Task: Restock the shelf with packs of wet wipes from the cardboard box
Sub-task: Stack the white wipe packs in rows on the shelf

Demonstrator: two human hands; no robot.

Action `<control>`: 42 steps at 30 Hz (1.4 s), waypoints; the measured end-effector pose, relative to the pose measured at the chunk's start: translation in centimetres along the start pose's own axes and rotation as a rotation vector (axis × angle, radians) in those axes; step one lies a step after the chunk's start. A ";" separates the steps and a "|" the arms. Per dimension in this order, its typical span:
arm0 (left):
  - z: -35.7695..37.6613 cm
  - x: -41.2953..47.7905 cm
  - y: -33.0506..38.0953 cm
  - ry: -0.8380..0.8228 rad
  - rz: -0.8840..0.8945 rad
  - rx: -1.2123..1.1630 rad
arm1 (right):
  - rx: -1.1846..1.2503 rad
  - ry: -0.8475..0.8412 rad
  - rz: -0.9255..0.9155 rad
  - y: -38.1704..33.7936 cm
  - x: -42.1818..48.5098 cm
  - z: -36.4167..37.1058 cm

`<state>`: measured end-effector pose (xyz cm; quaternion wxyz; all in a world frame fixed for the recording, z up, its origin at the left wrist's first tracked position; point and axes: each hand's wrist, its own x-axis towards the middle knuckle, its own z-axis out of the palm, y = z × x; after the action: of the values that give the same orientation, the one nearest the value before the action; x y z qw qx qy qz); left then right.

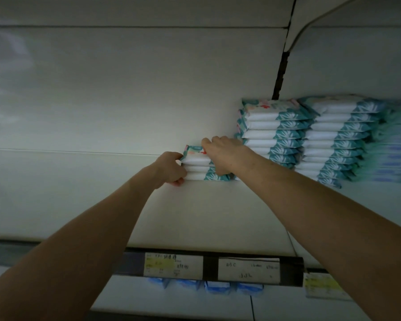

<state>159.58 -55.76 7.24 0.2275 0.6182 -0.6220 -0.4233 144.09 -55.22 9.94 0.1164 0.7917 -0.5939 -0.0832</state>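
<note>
A short stack of three white-and-teal wet wipe packs [197,168] lies on the white shelf [195,212], towards its back. My left hand [170,169] grips the stack's left end with curled fingers. My right hand [220,152] grips it from above and the right, fingers over the top pack. Directly right stand two tall stacks of the same packs [273,133], [333,140]. The cardboard box is out of view.
The shelf's back wall [102,100] is bare to the left of the short stack. A dark price rail with paper labels [208,266] runs along the shelf's front edge. Blue packs [206,286] hang on the level below. Blurred blue-striped packs [394,154] sit at far right.
</note>
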 end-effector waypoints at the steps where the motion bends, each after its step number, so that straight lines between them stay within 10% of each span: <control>1: 0.1 0.1 0.0 0.009 0.006 0.002 | -0.001 0.003 0.002 0.0 0.0 0.0; 20: -1.2 -2.8 1.7 0.152 -0.029 0.094 | -0.014 0.021 -0.158 -2.9 -0.6 -4.9; 42: 1.5 -35.3 -6.9 0.962 -0.657 -0.138 | 0.001 0.194 -1.151 -21.8 -18.3 -8.7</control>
<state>167.00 -20.55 9.34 0.3808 0.8850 -0.1955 -0.1829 161.40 -31.11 11.94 0.1059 0.9910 -0.0549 -0.0600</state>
